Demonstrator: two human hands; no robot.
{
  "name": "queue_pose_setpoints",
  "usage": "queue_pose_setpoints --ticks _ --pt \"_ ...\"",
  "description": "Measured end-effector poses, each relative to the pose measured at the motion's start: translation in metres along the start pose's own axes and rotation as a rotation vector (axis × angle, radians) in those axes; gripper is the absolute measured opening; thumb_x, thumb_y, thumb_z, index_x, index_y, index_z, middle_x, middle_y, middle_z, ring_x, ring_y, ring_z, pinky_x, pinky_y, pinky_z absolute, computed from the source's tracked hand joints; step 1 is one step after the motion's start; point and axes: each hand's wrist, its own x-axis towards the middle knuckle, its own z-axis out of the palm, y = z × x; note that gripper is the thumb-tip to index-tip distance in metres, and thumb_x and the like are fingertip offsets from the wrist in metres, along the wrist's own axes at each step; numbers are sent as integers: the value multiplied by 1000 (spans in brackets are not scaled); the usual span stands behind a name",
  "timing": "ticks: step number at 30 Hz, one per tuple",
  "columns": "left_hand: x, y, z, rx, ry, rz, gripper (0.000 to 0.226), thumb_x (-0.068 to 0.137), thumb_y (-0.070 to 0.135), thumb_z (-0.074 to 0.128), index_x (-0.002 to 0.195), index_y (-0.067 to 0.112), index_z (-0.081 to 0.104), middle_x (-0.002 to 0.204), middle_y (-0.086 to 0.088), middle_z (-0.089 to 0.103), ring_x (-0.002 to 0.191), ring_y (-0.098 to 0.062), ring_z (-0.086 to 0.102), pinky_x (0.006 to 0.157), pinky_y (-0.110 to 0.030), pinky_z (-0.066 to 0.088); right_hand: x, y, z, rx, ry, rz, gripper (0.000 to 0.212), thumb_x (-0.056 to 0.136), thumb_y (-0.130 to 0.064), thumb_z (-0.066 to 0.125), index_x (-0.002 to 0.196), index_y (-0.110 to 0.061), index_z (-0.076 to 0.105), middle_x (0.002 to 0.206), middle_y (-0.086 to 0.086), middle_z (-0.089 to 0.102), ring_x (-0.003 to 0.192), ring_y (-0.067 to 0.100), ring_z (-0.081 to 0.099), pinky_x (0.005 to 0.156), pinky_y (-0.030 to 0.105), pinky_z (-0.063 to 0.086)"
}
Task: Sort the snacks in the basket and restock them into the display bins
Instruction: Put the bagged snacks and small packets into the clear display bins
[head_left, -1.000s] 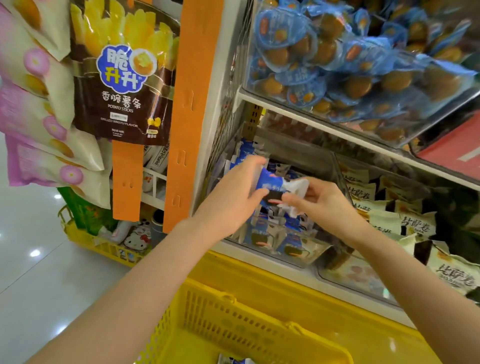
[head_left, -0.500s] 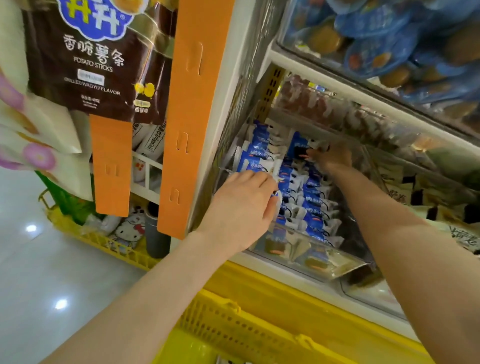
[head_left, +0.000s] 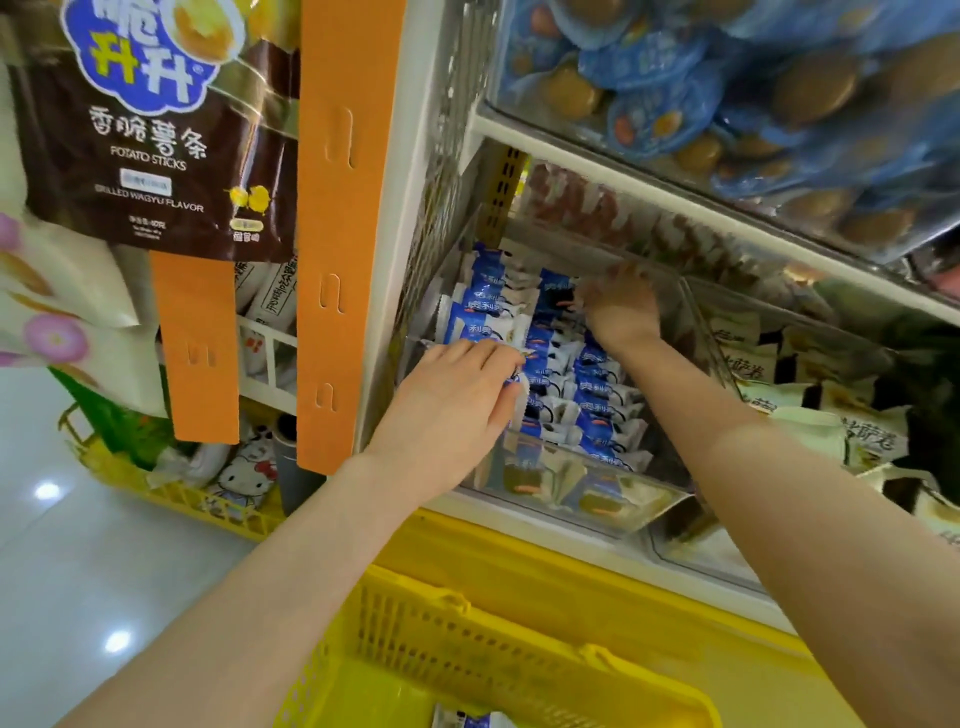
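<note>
A clear display bin (head_left: 597, 506) on the lower shelf holds rows of blue-and-white snack packets (head_left: 597, 410). My left hand (head_left: 457, 405) lies over the front left of the rows, its fingers curled on a blue-and-white packet (head_left: 519, 387). My right hand (head_left: 621, 304) reaches deep to the back of the bin, fingers on the rear packets; whether it holds one is hidden. The yellow basket (head_left: 467, 654) sits below the shelf, with a blue-and-white packet (head_left: 462, 719) showing at the bottom edge.
The neighbouring bin on the right holds cream snack packets (head_left: 831, 415). Above, a bin of blue-wrapped snacks (head_left: 727, 104) overhangs the shelf. Orange hanging strips (head_left: 343, 234) with a brown potato-sticks bag (head_left: 156, 130) hang at left. A second yellow basket (head_left: 171, 499) stands on the floor.
Both hands held one packet in front of the bin a second ago. My right hand has since gone to the back of the bin; my left hand has settled on the front rows.
</note>
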Motion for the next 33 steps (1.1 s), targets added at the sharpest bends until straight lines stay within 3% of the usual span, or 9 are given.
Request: queue_pose_setpoints --ticks 4,7,11,15,17,19,24,29,33 --pt "-7 11 -8 13 -8 -15 33 96 25 41 128 16 45 130 -4 51 119 -19 46 101 -32 32 -89 7 -33 403 -24 -117 30 99 -29 40 122 -13 52 90 -5 58 70 9 54 60 10 43" --pt "-29 28 -14 61 20 -16 33 94 21 44 125 11 50 131 -7 53 121 -22 47 102 -36 35 -162 31 -42 281 -171 -241 36 99 -37 36 131 -24 45 115 -4 61 102 17 60 87 33 49" --pt "-66 49 -5 -1 -25 -51 35 96 21 40 128 12 49 139 -6 45 134 -22 34 110 -34 24 -227 72 -41 85 -66 -497 38 98 -22 44 134 -12 47 140 1 46 136 19 37 112 25 23" --pt "-103 73 21 -112 79 -15 26 90 12 46 112 8 59 120 -9 57 116 -24 52 99 -33 38 -283 109 -9 189 -6 -525 25 94 -16 45 110 -9 63 117 5 64 114 15 56 94 22 40" --pt "-122 81 46 -116 42 24 23 88 14 46 104 12 61 103 -4 60 97 -19 57 85 -29 44 -311 127 24 186 -122 -439 21 92 -15 47 102 -10 65 102 4 66 94 18 63 79 23 45" --pt "-140 84 77 -121 -100 23 17 86 13 53 99 13 62 94 -1 60 88 -17 59 75 -30 47 -334 145 63 155 -331 -239 20 95 -16 48 111 -13 61 110 5 62 100 23 62 81 30 47" --pt "-188 69 170 -163 -581 -156 27 99 23 34 122 20 46 120 4 49 109 -13 45 93 -26 33 -367 201 150 21 -668 212 36 101 -17 33 135 -11 35 138 9 40 125 25 42 100 30 32" --pt "-221 52 245 -202 -890 -329 29 99 23 35 124 14 47 124 -6 53 109 -21 51 88 -30 40 -384 223 202 152 -738 575 43 97 -9 41 137 0 30 138 21 38 127 34 39 99 36 33" --pt "-236 43 281 -275 -1017 -454 34 97 20 43 130 13 44 130 -8 51 114 -21 49 94 -32 40 -389 227 227 170 -777 694 53 94 -2 46 142 -3 23 142 18 34 129 34 39 96 38 37"
